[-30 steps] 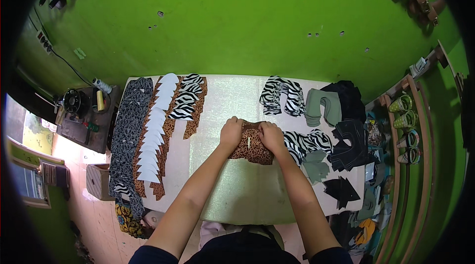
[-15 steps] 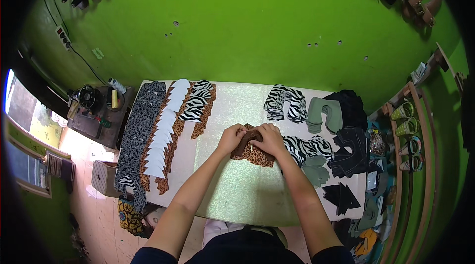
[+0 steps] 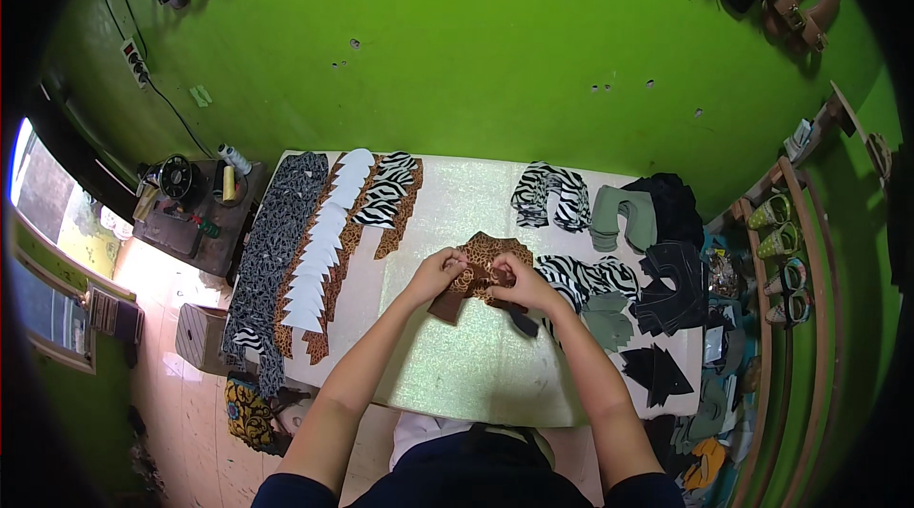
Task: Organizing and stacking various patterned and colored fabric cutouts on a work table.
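Observation:
Over the middle of the table, my left hand (image 3: 438, 274) pinches the left side of a leopard-print cut piece (image 3: 497, 247). My right hand (image 3: 526, 283) is closed on the same piece a little to the right, thumb and fingers gathered at its middle. A plain brown flap (image 3: 447, 306) hangs below my left fingers, and a dark strip (image 3: 523, 321) shows under my right hand. The hands hide where these parts meet. Just right of my right hand lie zebra-print pieces (image 3: 609, 277).
Overlapping white pieces (image 3: 314, 265), dark patterned pieces (image 3: 286, 213) and leopard-print strips line the left of the pale table (image 3: 419, 384). Green U-shaped pieces (image 3: 609, 215) and black pieces (image 3: 676, 298) lie at the right. A sewing machine (image 3: 176, 179) stands beyond the left edge.
The leopard-print piece has been turned and folded between my hands: more print now shows at the far side, and a brown flap hangs toward me. My fingers have drawn lower and closer together.

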Demonstrator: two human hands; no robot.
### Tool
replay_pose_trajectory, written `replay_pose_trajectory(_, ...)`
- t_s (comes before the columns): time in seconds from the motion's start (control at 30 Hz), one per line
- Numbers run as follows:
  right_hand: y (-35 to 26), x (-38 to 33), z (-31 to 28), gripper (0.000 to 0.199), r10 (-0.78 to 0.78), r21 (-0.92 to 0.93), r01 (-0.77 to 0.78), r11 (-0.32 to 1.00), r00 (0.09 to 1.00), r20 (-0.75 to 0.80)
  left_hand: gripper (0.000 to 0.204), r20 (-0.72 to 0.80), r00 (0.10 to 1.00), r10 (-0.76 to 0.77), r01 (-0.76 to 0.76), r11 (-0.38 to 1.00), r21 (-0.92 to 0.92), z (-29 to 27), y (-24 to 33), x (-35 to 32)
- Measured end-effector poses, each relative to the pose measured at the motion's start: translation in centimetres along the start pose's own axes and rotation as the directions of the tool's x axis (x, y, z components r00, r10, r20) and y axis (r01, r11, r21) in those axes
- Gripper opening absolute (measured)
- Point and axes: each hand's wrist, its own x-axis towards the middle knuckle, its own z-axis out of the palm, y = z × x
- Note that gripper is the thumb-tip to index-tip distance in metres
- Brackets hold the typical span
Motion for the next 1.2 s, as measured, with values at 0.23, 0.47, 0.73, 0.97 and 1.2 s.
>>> replay_pose_trajectory(0.23, 1.9, -2.8, 0.4, 0.032, 0.174, 0.032, -0.182, 0.983, 0.969, 0.174, 0.021, -0.039, 0.996, -0.08, 0.077, 0.995, -0.069, 0.7, -2.6, -3.4)
replay_pose_trajectory(0.47, 4.1, -6.4, 2.2, 0.015, 0.346, 0.291, -0.409, 0.865, 0.906, 0.244, 0.023, 0.004, 0.989, -0.146, 0.146, 0.988, -0.054, 4.1, -5.3, -8.0)
replay_pose_trajectory(0.73, 5.4, -9.1, 6.2, 0.017, 0.38, 0.079, -0.372, 0.925, 0.916, -0.126, 0.015, -0.152, 0.983, -0.1, 0.137, 0.958, 0.252, 6.9, -5.3, -8.7)
replay_pose_trajectory(0.97, 4.8, -10.3, 7.0, 0.023, 0.367, -0.214, -0.456, 0.864, 0.861, -0.353, 0.022, -0.191, 0.966, 0.173, -0.088, 0.92, 0.383, 7.9, -5.8, -8.8)
replay_pose_trajectory(1.2, 7.2, -13.9, 6.6, 0.04, -0.06, -0.579, -0.539, 0.612, 0.698, -0.713, 0.025, -0.147, 0.928, 0.343, -0.211, 0.807, 0.552, 9.6, -5.0, -11.0)
